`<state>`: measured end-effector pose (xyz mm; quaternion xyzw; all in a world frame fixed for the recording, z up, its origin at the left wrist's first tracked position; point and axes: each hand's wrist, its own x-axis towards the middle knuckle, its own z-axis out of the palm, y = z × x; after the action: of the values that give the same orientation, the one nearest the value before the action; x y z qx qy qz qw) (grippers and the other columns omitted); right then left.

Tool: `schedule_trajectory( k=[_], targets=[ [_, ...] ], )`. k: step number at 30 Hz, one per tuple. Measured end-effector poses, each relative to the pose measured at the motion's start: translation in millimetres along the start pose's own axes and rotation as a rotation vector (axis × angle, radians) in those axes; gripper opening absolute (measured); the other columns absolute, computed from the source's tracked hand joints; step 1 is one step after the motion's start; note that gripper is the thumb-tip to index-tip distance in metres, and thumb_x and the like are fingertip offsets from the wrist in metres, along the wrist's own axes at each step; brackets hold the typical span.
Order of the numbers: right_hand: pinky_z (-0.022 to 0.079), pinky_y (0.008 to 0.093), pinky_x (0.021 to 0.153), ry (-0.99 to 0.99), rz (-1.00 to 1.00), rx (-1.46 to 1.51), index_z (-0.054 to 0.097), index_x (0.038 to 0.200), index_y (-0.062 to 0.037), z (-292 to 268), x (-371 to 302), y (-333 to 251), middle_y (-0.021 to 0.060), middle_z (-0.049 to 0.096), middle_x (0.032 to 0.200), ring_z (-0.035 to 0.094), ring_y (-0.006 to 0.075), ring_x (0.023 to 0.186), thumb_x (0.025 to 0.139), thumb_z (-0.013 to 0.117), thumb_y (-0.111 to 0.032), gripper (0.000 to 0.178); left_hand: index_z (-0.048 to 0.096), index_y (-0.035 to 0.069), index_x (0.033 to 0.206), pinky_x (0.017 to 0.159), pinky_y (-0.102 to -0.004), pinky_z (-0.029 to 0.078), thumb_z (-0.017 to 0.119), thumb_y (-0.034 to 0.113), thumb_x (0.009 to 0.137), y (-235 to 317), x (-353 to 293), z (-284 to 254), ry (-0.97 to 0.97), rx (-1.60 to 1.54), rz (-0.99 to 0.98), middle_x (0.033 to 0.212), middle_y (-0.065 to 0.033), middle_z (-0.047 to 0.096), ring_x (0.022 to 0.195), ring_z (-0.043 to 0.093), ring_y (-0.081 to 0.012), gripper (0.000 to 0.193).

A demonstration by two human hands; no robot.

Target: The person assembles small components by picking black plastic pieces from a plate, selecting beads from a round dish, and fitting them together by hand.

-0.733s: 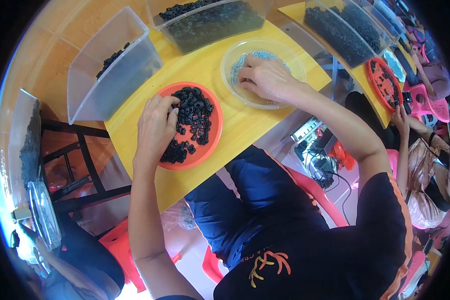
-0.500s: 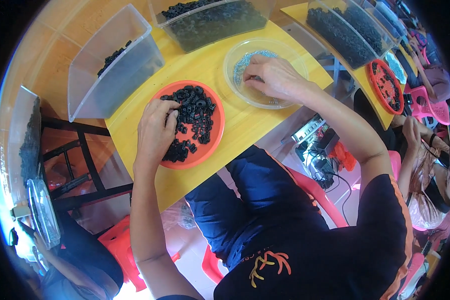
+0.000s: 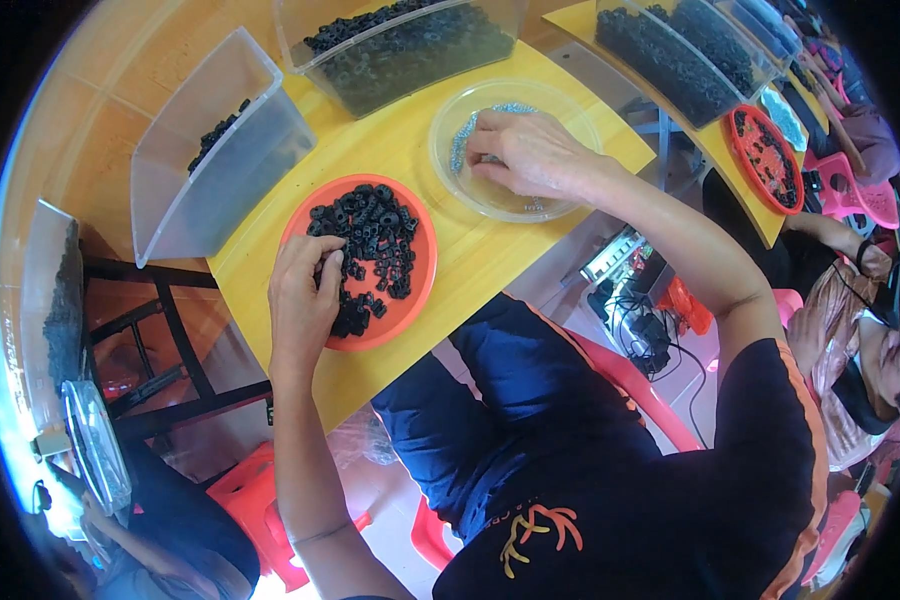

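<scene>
Over the left side of a red plate (image 3: 425,290) my left hand (image 3: 302,290) is closed, thumb and fingers pinched around what looks like a small black plastic part. A heap of similar black parts (image 3: 375,230) covers much of the plate. My right hand (image 3: 530,152) reaches into a round clear plastic bowl (image 3: 447,195), its fingers curled together and pointing down. Small silvery metal pieces (image 3: 460,140) lie in that bowl beside the fingers; their exact kind is too small to tell. The fingertips partly hide whatever the right hand grips.
The yellow table (image 3: 470,275) carries a clear bin (image 3: 220,150) at the left and a fuller bin (image 3: 410,60) of black parts behind. On another table at the right stand a bin (image 3: 670,60) and a red plate (image 3: 767,160). Other people sit at both sides.
The whole view has shifted slightly, the plate and bowl now lying a little farther left and lower. Both hands stay at their containers, with the fingers closed.
</scene>
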<state>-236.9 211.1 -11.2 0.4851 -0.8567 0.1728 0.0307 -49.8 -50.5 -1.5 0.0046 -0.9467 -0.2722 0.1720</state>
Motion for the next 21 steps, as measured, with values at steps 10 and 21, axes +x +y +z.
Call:
schedule_trajectory(
  k=[10, 21],
  targets=[
    [0.05, 0.0417, 0.077, 0.007, -0.071, -0.061, 0.067, 0.097, -0.0091, 2.2, -1.6, -0.9, 0.0099, 0.058, 0.098, 0.062, 0.0288, 0.095, 0.086, 0.065, -0.021, 0.016, 0.065, -0.001, 0.095, 0.067, -0.0335, 0.046, 0.063, 0.0, 0.085, 2.9, -3.9, 1.9, 0.015, -0.02, -0.019, 0.078, -0.0113, 0.055, 0.07, 0.055, -0.0225, 0.01],
    [0.049, 0.0419, 0.075, 0.025, -0.161, 0.009, 0.067, 0.095, -0.0088, 1.2, -6.9, 5.8, 0.0081, 0.059, 0.098, 0.062, 0.0285, 0.094, 0.085, 0.066, -0.019, 0.014, 0.065, -0.001, 0.095, 0.066, -0.033, 0.047, 0.063, -0.001, 0.085, 2.2, -6.2, 2.2, 0.004, -0.011, -0.028, 0.08, -0.0114, 0.057, 0.07, 0.056, -0.022, 0.01]
  ],
)
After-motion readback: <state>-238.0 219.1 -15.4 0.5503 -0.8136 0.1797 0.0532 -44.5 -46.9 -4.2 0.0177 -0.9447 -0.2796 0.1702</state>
